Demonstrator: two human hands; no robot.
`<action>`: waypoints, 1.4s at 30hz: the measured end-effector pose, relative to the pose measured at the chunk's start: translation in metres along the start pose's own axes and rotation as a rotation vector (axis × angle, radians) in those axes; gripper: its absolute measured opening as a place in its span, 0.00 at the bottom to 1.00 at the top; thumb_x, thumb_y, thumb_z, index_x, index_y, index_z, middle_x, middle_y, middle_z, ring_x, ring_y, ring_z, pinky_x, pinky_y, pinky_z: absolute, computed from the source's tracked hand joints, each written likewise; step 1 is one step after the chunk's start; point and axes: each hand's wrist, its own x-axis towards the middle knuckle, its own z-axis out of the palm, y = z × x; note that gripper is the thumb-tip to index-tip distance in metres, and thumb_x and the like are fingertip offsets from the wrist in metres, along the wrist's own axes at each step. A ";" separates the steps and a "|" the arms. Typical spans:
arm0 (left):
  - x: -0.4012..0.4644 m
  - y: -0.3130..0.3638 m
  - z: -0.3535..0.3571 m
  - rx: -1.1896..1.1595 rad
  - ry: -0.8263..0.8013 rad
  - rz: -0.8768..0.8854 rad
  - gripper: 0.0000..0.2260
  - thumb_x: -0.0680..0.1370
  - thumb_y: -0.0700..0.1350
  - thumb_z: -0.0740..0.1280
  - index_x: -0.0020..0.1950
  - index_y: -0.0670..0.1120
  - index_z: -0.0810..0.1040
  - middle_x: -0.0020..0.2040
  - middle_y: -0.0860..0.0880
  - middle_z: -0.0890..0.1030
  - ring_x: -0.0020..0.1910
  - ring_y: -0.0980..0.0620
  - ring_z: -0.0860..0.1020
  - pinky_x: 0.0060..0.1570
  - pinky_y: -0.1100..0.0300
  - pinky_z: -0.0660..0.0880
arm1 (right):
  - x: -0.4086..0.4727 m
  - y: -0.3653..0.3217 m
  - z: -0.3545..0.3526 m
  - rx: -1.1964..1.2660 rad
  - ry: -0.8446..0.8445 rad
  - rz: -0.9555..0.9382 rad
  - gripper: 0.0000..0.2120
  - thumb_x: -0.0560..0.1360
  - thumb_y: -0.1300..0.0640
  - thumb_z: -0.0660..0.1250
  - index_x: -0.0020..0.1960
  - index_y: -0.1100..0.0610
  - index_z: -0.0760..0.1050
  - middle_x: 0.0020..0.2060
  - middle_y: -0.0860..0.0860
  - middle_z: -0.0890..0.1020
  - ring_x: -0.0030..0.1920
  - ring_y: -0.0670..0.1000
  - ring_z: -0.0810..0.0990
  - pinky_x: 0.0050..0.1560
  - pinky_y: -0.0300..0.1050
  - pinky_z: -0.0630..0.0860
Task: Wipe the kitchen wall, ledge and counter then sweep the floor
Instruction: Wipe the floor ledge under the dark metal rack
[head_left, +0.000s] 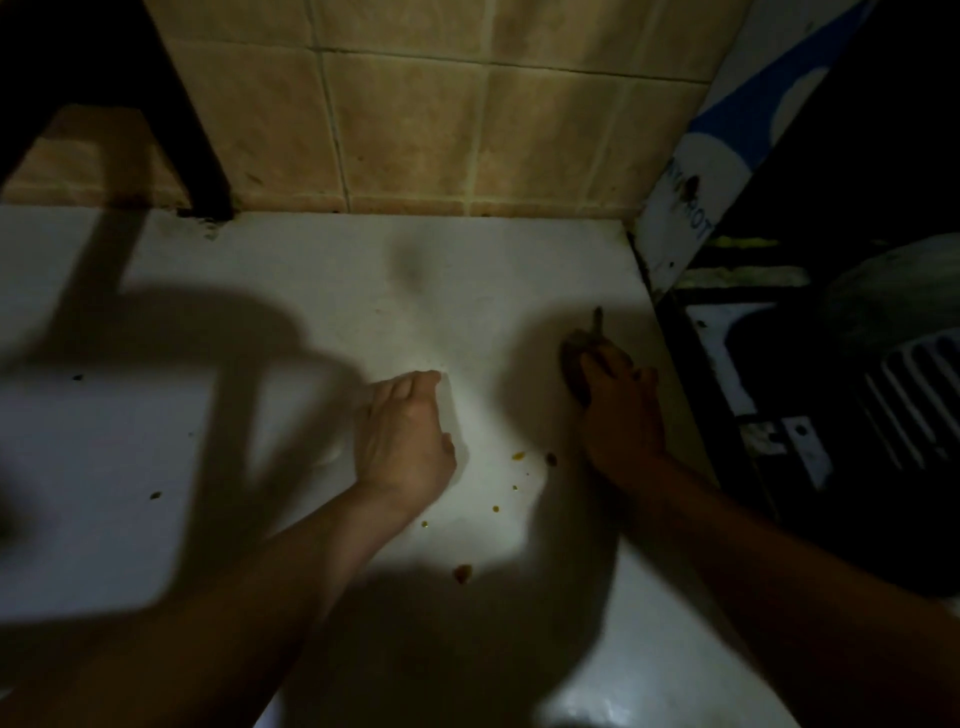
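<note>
Pretty dim shot, lit mostly in the middle of the white desk (291, 291). Left hand (402, 434) flat-ish on the desk near the centre, palm down, fingers (415, 382) stretched forward and close together, gripping nothing as far as visible. Right hand (621, 410) off toward the desk's right edge, in shadow, fingers curled round a small dark rag (574, 364) and pressing it onto the surface; a thin tail of the rag poking out toward the wall. Can't tell much more about the rag, too dark and blurry.

Between and below the two hands, a scatter of orange-brown crumbs (519, 456) and little drips on the desk, with a bigger brownish blob (462, 573) closer to the camera, right at the edge of a shadow. Couple of tiny dark specks (155, 495) out on the left side too.

Behind the desk, tan tiled wall (415, 130) with pale grout lines, some grime along the joint where it meets the surface. Dark slanted post (192, 130) coming down at upper left, touching the back of the desk. On the right, a blue and white board (691, 208) leaning at the corner, and past it a dark stove area (831, 389) with white slats, mostly lost in shadow. Big soft shadows across the left and the bottom of the desk.
</note>
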 end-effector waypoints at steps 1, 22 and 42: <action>-0.001 0.004 0.001 0.003 -0.013 0.019 0.27 0.75 0.44 0.65 0.73 0.49 0.61 0.71 0.50 0.66 0.70 0.49 0.62 0.69 0.56 0.60 | -0.006 -0.004 0.001 0.023 -0.008 0.000 0.27 0.76 0.66 0.57 0.74 0.53 0.59 0.75 0.50 0.56 0.69 0.61 0.58 0.68 0.52 0.63; -0.041 0.020 -0.009 0.024 -0.146 0.099 0.30 0.74 0.44 0.67 0.73 0.50 0.59 0.71 0.53 0.64 0.71 0.51 0.58 0.66 0.57 0.59 | -0.097 -0.024 0.010 0.072 -0.167 -0.335 0.34 0.74 0.59 0.62 0.76 0.48 0.53 0.75 0.49 0.54 0.70 0.56 0.57 0.69 0.52 0.64; -0.083 -0.061 -0.026 -0.039 0.012 -0.159 0.31 0.65 0.41 0.70 0.68 0.46 0.69 0.64 0.48 0.73 0.64 0.45 0.70 0.64 0.49 0.68 | -0.054 -0.058 0.028 0.085 -0.034 -0.256 0.28 0.74 0.64 0.58 0.73 0.51 0.61 0.73 0.53 0.59 0.68 0.60 0.63 0.63 0.49 0.65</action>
